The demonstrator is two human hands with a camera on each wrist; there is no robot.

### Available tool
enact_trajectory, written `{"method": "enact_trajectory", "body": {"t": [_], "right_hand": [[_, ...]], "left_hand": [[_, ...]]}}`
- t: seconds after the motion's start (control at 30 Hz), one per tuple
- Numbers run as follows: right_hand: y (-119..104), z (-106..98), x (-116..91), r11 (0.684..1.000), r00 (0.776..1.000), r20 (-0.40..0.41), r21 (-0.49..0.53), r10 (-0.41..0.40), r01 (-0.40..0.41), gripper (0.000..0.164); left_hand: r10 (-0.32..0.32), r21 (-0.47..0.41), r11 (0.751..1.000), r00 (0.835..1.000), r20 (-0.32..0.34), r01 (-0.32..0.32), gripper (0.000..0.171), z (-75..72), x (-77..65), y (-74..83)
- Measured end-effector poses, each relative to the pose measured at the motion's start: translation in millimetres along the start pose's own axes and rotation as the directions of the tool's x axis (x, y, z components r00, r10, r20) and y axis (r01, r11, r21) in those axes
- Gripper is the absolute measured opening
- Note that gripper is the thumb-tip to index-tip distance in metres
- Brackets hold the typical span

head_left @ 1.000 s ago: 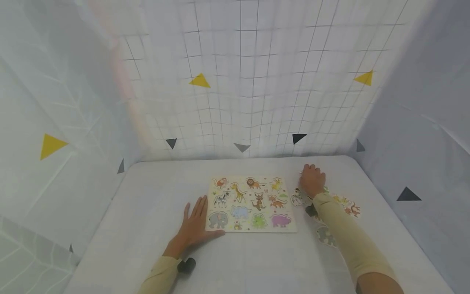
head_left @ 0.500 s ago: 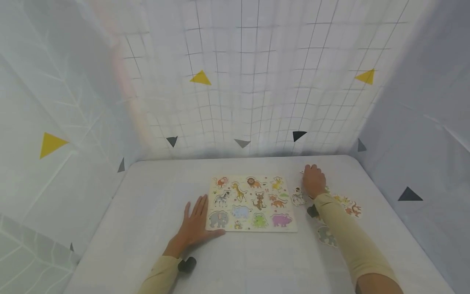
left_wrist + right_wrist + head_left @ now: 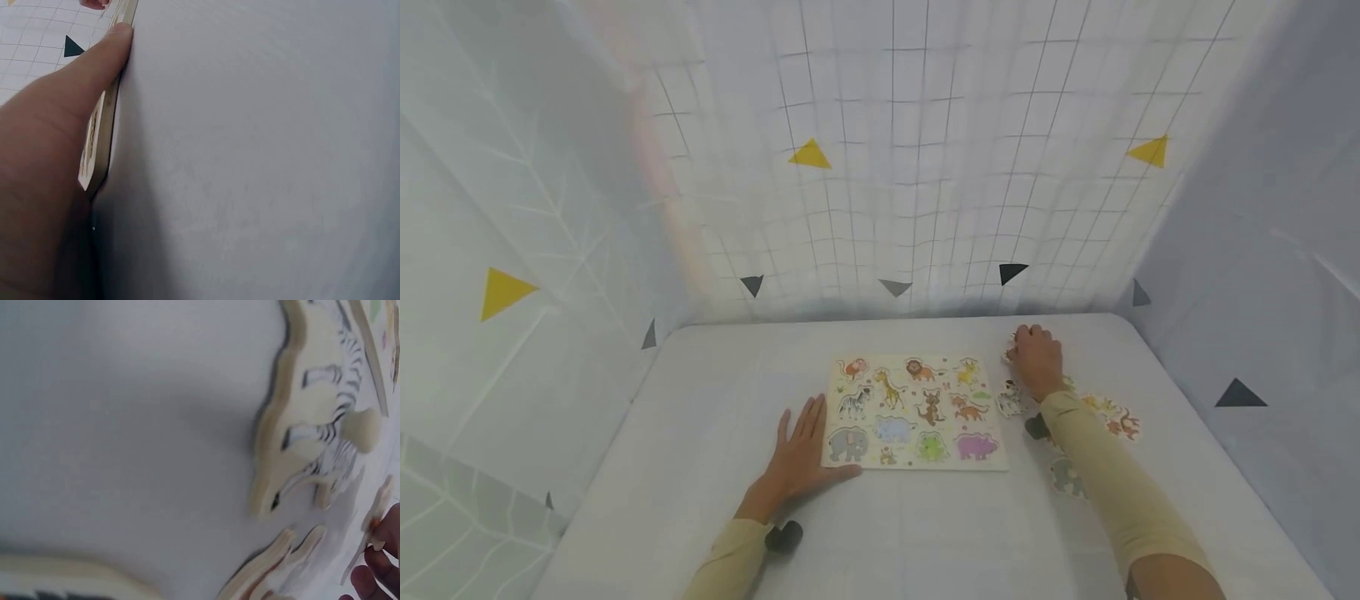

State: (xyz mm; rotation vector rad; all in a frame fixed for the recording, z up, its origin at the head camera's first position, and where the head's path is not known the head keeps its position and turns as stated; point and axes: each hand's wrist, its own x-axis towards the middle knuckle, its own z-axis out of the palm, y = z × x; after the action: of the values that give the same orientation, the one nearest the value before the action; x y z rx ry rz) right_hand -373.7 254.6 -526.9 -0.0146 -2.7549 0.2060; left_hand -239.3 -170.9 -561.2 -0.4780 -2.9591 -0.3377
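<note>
Touching the left side of an animal puzzle board (image 3: 907,404), the left hand (image 3: 796,458) lies spread on the counter (image 3: 925,533), thumb along the near edge. Beside the board's right edge lies a zebra piece (image 3: 1011,401); farther back, the right hand (image 3: 1039,362) pinches a second piece (image 3: 377,503) with curled fingers.

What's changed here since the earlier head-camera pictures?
The right hand has shifted slightly, up or toward the far side, and more of the puzzle piece it pinches now shows to its left. Whether it already held that piece earlier is hidden. The left hand, puzzle board and loose zebra piece stayed put.
</note>
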Motion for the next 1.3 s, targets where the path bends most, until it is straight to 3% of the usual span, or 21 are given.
{"method": "enact_trajectory", "body": {"t": [0.53, 0.83, 1.03, 1.3], "right_hand": [[-44.7, -1.2, 16.8, 0.983, 0.983, -0.134, 0.123, -0.122, 0.139, 0.014], [-65.9, 4.2, 21.9, 0.979, 0.988, -0.063, 0.141, -0.14, 0.147, 0.019], [-86.3, 3.2, 21.3, 0.966, 0.973, -0.105, 0.137, -0.208, 0.221, 0.018], [-115.0, 2.7, 21.7, 0.95, 0.957, -0.068, 0.12, -0.282, 0.289, 0.02]], "left_hand": [[-0.014, 0.017, 1.0, 1.0, 0.016, 0.014, 0.119, -1.8, 5.2, 0.8], [-0.02, 0.028, 0.999, 0.999, 0.025, 0.019, 0.119, -0.9, 8.4, 0.4], [-0.017, 0.004, 1.0, 0.999, 0.032, 0.017, 0.118, -1.3, 10.8, -1.7], [-0.018, -0.002, 1.0, 0.999, 0.037, 0.018, 0.118, -2.1, 12.6, -4.7]]}}
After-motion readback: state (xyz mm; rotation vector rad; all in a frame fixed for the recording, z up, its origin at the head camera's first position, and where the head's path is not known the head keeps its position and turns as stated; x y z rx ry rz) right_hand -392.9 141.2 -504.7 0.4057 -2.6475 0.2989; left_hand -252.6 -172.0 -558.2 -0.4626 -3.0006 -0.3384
